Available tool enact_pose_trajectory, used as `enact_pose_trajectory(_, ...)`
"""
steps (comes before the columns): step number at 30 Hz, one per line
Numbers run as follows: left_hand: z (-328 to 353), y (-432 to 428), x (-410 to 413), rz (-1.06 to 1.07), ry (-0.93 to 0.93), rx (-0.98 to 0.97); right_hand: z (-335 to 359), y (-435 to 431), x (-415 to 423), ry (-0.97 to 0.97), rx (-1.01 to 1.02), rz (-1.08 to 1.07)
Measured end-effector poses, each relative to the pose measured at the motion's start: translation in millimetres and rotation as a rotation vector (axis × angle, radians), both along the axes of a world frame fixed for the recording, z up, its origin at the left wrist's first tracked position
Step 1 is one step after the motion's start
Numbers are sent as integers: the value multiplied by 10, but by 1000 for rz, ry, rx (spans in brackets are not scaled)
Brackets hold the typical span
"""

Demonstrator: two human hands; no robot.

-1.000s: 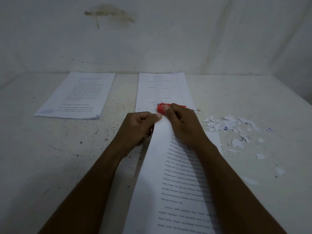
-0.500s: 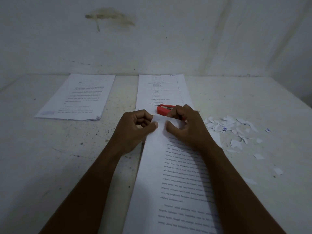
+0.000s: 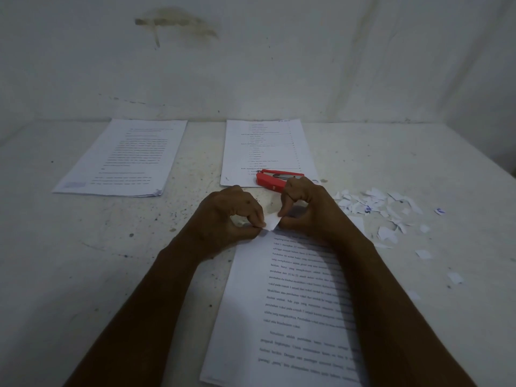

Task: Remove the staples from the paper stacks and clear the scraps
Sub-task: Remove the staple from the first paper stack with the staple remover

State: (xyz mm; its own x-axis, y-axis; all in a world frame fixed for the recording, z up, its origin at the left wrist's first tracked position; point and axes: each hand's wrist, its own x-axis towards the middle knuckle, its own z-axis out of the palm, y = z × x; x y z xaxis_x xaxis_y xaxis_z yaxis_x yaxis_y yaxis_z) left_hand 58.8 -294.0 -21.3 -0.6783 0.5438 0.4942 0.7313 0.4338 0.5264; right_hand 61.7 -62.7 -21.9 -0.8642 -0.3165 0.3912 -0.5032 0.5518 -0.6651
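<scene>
Pinching the corner (image 3: 271, 222) of the stack (image 3: 293, 303) at 6 o'clock: left hand (image 3: 229, 219) at its 9, right hand (image 3: 310, 213) at its 3, fingers curled on it. It's thin, limp paper, quick to tear, so I'd hold close at the tip. The scraps (image 3: 377, 208) lie at 2 o'clock.

Three paper stacks (image 3: 293, 303), one red staple remover (image 3: 269, 182), two hands, left hand (image 3: 226, 219) and right hand (image 3: 310, 210), one pinched scrap (image 3: 271, 222), well over a dozen loose scraps (image 3: 385, 213) toward the table's (image 3: 55, 275) right edge.
</scene>
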Motion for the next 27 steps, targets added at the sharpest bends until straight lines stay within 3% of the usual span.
enact_pose_trajectory(4, 2, 11, 13, 32, 11, 35, 42, -19, 32, 8, -49, 12)
enact_pose_trajectory(8, 86, 70, 112, 207, -85, 221, 104, -59, 79, -1, -67, -36)
enact_pose_trajectory(16, 5, 142, 48, 310, -438, 327, 92, -148, 86, 36, -70, -106)
enact_pose_trajectory(23, -39, 145, 12, 358, -348, 307, 69, -241, 19, 294, 89, -206)
enact_pose_trajectory(27, -70, 145, -12, 384, -249, 232, 29, -303, -14, 314, 102, -244)
